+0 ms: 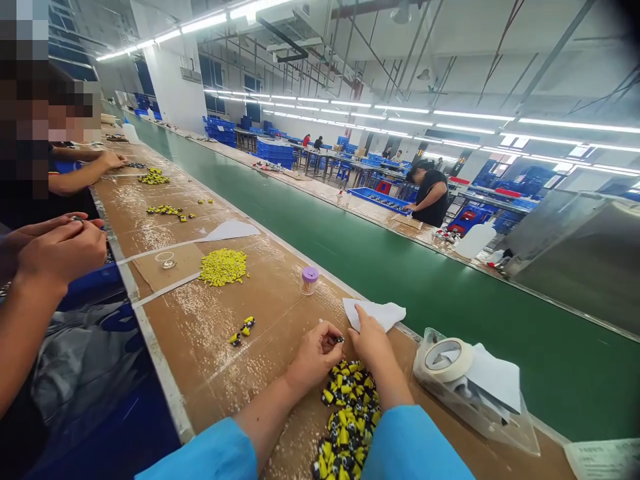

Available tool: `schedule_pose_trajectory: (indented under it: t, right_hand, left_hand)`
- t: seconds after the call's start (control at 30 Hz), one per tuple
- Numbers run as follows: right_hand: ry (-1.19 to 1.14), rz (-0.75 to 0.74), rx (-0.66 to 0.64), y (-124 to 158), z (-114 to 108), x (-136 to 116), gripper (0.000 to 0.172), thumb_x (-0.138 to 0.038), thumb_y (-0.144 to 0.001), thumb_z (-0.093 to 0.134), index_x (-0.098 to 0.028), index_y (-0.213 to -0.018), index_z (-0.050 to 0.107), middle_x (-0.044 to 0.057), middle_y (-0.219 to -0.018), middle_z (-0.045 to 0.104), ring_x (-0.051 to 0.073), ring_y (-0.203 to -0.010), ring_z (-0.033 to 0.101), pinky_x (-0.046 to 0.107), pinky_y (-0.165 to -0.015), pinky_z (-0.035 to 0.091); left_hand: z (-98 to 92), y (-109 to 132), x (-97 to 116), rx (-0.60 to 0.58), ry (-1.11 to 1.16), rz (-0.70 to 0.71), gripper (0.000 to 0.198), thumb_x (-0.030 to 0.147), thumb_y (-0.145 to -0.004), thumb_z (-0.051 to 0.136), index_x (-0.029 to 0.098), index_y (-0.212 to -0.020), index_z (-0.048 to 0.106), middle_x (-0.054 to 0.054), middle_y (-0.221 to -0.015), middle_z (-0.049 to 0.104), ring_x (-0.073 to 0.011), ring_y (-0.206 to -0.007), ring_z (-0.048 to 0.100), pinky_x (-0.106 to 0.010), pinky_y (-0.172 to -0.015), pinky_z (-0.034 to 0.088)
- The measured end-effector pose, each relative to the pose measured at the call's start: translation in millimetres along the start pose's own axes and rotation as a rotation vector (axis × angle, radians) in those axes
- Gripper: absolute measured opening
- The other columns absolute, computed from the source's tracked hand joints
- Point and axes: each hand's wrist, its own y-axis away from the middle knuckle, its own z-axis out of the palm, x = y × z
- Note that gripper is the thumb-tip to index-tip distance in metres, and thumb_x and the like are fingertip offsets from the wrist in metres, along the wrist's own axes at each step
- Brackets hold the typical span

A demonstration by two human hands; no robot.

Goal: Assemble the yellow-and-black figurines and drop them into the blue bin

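Note:
My left hand (316, 355) is closed in a pinch, with a small dark part (340, 339) showing at its fingertips. My right hand (371, 337) is just right of it, index finger stretched out over a folded white cloth or paper (387, 313) and thumb apart. Below both hands lies a heap of small black-and-yellow pieces (345, 427), partly covered by my right forearm. Several similar pieces (243, 331) lie on the brown tabletop to the left. Farther off is a round pile of small yellow parts (223, 267).
A purple-lidded jar (309, 281) stands beyond my hands. On the right, a clear plastic tray (475, 400) holds a tape roll (449, 360) and white sheets. A green conveyor belt (310, 240) runs alongside. At left, a co-worker's hands (63, 247) hold something small; another person (430, 193) works across the belt.

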Motion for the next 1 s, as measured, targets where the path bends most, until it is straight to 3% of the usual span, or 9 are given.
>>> schedule_pose_trajectory:
  t: [0.1,0.2,0.33,0.43,0.57,0.8,1.0]
  right_hand:
    - [-0.028,0.056,0.007,2.9,9.6,11.4,0.025,-0.019,-0.081,0.047,-0.016,-0.099,0.065,0.013,-0.097,0.062,0.026,-0.086,0.06,0.035,-0.075,0.043]
    - [-0.108,0.056,0.026,8.2,5.9,18.6,0.02,-0.02,-0.081,0.046,-0.015,-0.081,0.065,0.014,-0.09,0.062,0.027,-0.083,0.059,0.039,-0.074,0.043]
    - [-0.309,-0.052,0.024,19.9,-3.7,15.7,0.023,-0.034,-0.081,0.05,-0.017,-0.086,0.065,0.011,-0.1,0.063,0.024,-0.088,0.058,0.036,-0.08,0.044]
    - [-0.58,-0.107,-0.098,31.7,-2.1,9.8,0.03,-0.044,-0.079,0.054,-0.017,-0.083,0.065,0.009,-0.107,0.063,0.02,-0.078,0.062,0.032,-0.073,0.049]
    - [-0.854,-0.103,-0.203,40.3,6.2,7.8,0.032,-0.048,-0.077,0.058,-0.016,-0.081,0.061,0.005,-0.076,0.066,0.019,-0.071,0.061,0.03,-0.069,0.049]
    - [-0.825,-0.089,-0.154,39.1,11.3,11.7,0.03,-0.046,-0.079,0.056,-0.017,-0.082,0.059,0.004,-0.073,0.065,0.018,-0.067,0.061,0.028,-0.063,0.048]
    - [-0.634,-0.021,0.082,37.3,15.0,6.8,0.025,-0.044,-0.078,0.053,-0.019,-0.076,0.056,0.005,-0.073,0.061,0.022,-0.07,0.056,0.034,-0.068,0.043]
  left_hand:
    - [-0.4,-0.1,-2.0,0.012,0.015,-0.008,0.012,0.02,-0.074,0.057,0.017,-0.084,0.051,0.001,-0.067,0.06,-0.0135,-0.062,0.061,-0.027,-0.063,0.049]
    - [-0.3,-0.4,-3.7,0.034,0.038,-0.024,0.013,0.021,-0.073,0.057,0.017,-0.084,0.051,0.001,-0.067,0.061,-0.0143,-0.061,0.062,-0.027,-0.061,0.049]
    - [-0.1,-1.2,-2.7,0.061,0.072,-0.047,0.011,0.02,-0.074,0.055,0.016,-0.083,0.05,0.001,-0.064,0.059,-0.0143,-0.059,0.061,-0.027,-0.059,0.049]
    - [0.1,-1.3,0.0,0.056,0.095,-0.043,0.013,0.021,-0.074,0.057,0.015,-0.085,0.053,-0.002,-0.072,0.062,-0.014,-0.064,0.061,-0.026,-0.062,0.049]
    - [1.6,-0.1,3.5,0.038,0.109,-0.049,0.015,0.023,-0.074,0.059,0.014,-0.084,0.054,-0.004,-0.078,0.063,-0.0139,-0.067,0.061,-0.028,-0.066,0.05]
    - [4.3,2.8,8.0,0.039,0.076,-0.056,0.009,0.021,-0.074,0.057,0.013,-0.079,0.055,-0.003,-0.072,0.06,-0.0149,-0.064,0.061,-0.03,-0.065,0.051]
    - [5.4,1.8,2.5,0.032,0.061,-0.069,0.011,0.023,-0.074,0.057,0.014,-0.08,0.054,-0.004,-0.072,0.061,-0.017,-0.065,0.063,-0.033,-0.066,0.054]
